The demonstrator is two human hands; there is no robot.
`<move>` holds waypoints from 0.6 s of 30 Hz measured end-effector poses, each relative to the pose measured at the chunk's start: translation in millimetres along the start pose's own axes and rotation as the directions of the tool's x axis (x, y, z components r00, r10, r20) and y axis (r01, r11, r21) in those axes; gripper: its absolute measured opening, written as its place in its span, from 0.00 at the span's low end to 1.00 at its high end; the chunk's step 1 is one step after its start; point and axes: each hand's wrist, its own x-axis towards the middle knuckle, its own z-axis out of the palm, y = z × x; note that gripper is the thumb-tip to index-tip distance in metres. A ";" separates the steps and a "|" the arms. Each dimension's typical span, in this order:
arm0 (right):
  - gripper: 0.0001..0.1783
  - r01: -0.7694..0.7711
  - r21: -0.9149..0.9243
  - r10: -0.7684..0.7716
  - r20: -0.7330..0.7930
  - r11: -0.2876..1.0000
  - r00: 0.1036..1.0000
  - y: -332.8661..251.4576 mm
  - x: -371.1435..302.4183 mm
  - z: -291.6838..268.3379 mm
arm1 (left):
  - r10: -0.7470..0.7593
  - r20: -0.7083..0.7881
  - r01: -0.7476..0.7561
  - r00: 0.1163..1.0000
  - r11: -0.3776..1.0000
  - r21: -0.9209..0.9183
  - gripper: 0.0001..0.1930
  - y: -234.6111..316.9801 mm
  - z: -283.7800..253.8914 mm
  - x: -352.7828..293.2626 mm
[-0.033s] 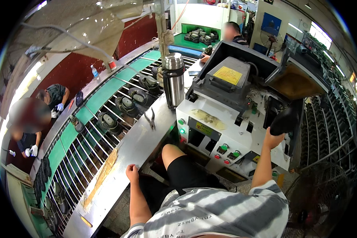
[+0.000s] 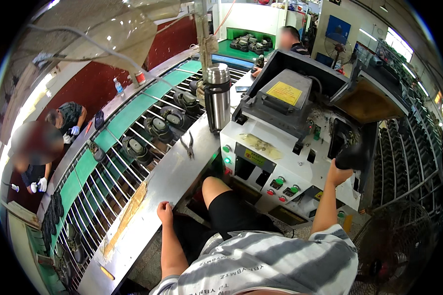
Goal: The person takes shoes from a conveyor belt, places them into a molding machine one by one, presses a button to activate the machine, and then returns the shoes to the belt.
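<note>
At the right side of the white machine point(image 2: 261, 142), my right hand point(image 2: 338, 173) is closed around the end of a black shoe point(image 2: 350, 157). The shoe sits over the machine's open right bay point(image 2: 340, 133), beneath a raised lid point(image 2: 366, 101); some of its far end is hard to tell from the dark bay. My left hand point(image 2: 165, 213) is curled into a loose fist at the near edge of the metal ledge point(image 2: 174, 169), with nothing seen in it.
Pliers point(image 2: 187, 145) and a steel flask point(image 2: 217, 98) stand or lie on the ledge. Several dark shoes point(image 2: 157, 129) rest on the roller conveyor beyond. A fan point(image 2: 394, 246) and shoe racks point(image 2: 403, 162) are at right. Other people work at far left and behind the machine.
My right hand has tipped the shoe a little lower over the bay. The left hand keeps its place, and the view has shifted slightly.
</note>
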 end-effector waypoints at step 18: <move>0.29 -0.756 0.639 -0.610 0.659 0.143 0.441 -121.5 -194.8 -69.7 | 0.160 0.750 0.158 0.642 0.929 -0.334 0.37 134.4 103.0 -92.8</move>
